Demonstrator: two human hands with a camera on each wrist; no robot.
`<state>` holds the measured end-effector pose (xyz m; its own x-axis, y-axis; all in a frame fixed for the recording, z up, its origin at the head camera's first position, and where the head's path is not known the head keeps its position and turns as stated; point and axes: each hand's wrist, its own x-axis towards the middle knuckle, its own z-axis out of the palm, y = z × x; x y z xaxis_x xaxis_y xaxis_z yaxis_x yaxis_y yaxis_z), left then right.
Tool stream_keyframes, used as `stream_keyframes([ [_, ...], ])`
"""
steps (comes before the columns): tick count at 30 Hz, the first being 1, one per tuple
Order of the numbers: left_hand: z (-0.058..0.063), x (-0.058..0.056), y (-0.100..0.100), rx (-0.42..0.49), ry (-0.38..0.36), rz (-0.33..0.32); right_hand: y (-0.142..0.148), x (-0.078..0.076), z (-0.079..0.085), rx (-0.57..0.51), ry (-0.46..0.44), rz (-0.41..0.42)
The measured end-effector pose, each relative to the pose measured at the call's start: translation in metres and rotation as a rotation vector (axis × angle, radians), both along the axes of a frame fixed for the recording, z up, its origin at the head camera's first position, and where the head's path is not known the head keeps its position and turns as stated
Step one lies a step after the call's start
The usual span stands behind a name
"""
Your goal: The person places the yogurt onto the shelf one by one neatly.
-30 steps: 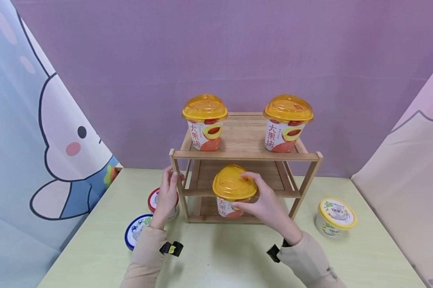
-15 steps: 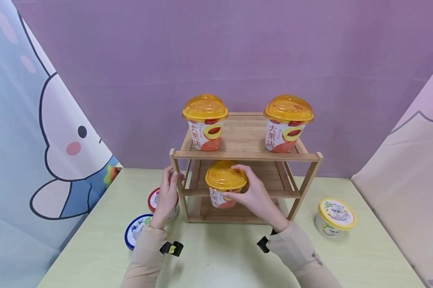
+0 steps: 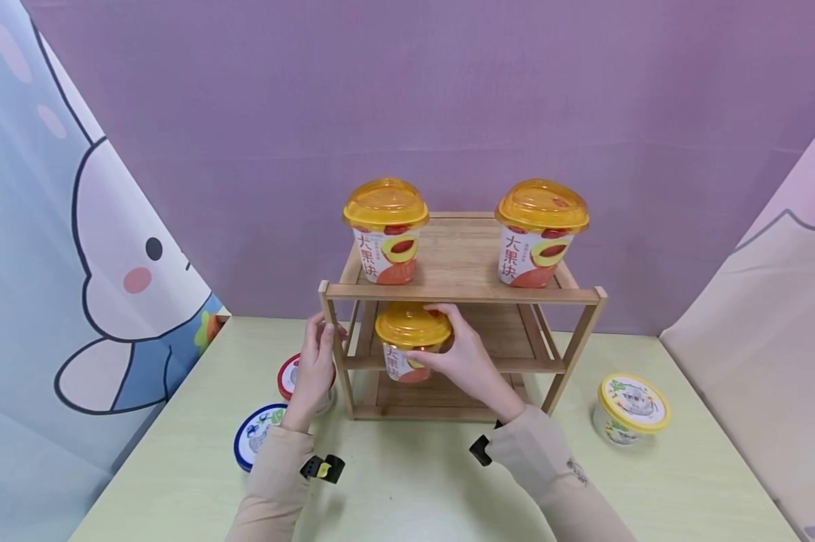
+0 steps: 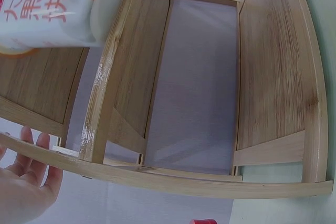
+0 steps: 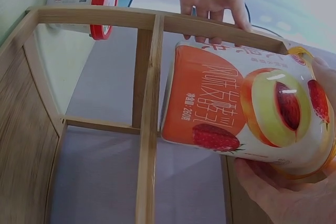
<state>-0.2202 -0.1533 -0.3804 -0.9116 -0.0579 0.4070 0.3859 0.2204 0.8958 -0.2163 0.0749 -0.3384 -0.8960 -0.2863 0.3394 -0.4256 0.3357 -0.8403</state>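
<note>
My right hand [image 3: 466,363] grips a yogurt cup [image 3: 396,364] with a yellow domed lid, thumb and fingers on opposite sides. The cup is at the left half of the middle opening of a three-tier wooden rack [image 3: 461,292]. In the right wrist view, the cup's peach-printed side [image 5: 226,98] faces me and its base is close to the middle rail [image 5: 149,103]. My left hand [image 3: 317,369] holds the rack's front left post, its fingers curled around the wood, as the left wrist view also shows [image 4: 31,182].
Two matching yogurt cups stand on the top shelf, one left [image 3: 388,233] and one right [image 3: 541,235]. Left of the rack are a red-lidded tub [image 3: 288,375] and a blue-lidded tub [image 3: 253,436], both partly hidden by my left arm. A yellow-lidded tub [image 3: 631,406] stands at right.
My right hand has carried the yogurt cup leftward, slightly upward and closer to the rack's middle opening. The left hand stays on the post.
</note>
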Motion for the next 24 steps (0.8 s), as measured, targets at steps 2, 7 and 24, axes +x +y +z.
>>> stream_keyframes([
  [2, 0.0, 0.0, 0.0, 0.003, -0.005, -0.004, -0.002, -0.003, 0.0, -0.007, -0.022, 0.009],
  [7, 0.0, 0.001, 0.0, 0.0, -0.003, -0.002, -0.009, -0.01, 0.001, -0.001, -0.068, 0.018],
  [24, 0.0, -0.001, 0.0, 0.003, -0.01, 0.001, -0.019, -0.033, 0.003, -0.026, -0.12, 0.037],
])
